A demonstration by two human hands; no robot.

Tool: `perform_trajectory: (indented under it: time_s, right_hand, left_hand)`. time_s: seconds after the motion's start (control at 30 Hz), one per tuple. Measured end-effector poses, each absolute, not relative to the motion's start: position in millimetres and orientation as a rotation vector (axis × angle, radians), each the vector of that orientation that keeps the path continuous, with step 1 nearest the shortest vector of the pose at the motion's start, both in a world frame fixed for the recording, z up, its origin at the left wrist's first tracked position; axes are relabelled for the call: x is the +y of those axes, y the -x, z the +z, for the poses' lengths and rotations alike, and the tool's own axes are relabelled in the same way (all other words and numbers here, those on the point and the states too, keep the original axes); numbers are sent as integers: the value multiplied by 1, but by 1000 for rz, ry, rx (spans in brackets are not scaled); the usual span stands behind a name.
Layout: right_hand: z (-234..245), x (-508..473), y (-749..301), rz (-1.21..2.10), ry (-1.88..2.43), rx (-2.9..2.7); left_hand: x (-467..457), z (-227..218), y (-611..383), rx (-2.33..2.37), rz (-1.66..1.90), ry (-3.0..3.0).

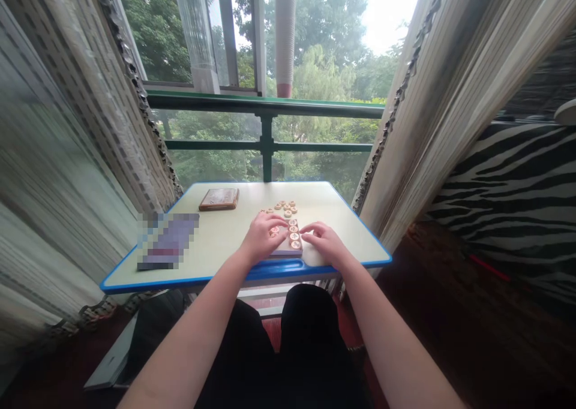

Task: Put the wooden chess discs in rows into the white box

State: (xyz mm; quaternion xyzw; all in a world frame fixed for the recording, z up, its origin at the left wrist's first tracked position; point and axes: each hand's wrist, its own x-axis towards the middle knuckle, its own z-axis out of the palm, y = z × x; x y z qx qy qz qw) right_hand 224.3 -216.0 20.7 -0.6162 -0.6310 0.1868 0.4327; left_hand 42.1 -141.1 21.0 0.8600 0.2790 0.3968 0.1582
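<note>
A shallow box (286, 253) lies near the front edge of the table, with round wooden Chinese chess pieces (294, 237) lined up in a column along its right side. My left hand (263, 236) is over the left part of the box, fingers curved and apart, tips close to the column. Under it, more pieces (274, 231) show in part; the rest are covered by the hand. Just right of the box is my right hand (324, 241), its thumb and bent fingers apart beside the column. Several loose pieces (288, 207) lie behind the box.
A flat brown box (219, 199) lies at the back left of the table (342, 217). A blurred-out purple item (168, 244) is on the left side. Curtains flank the table, and a green railing (267, 142) stands behind it.
</note>
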Motion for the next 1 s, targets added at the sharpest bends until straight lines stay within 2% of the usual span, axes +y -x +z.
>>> perform_trajectory:
  time_s: [0.27,0.43,0.8,1.0]
  right_hand:
    - [44,-151,-245,362,1770,-1631]
    - [46,-112,-252,314,1824,-1720]
    - [18,-88,-271,327,1791,-1842]
    - [20,-87,-270,330,1852,-1835]
  left_hand:
    - [-88,47,-63,931,870,-2240]
    - [-53,50,-81,919,890,-2153]
    - [-15,18,-82,971,965,-2140]
    - [-14,7,-80,1079,1010,-2059]
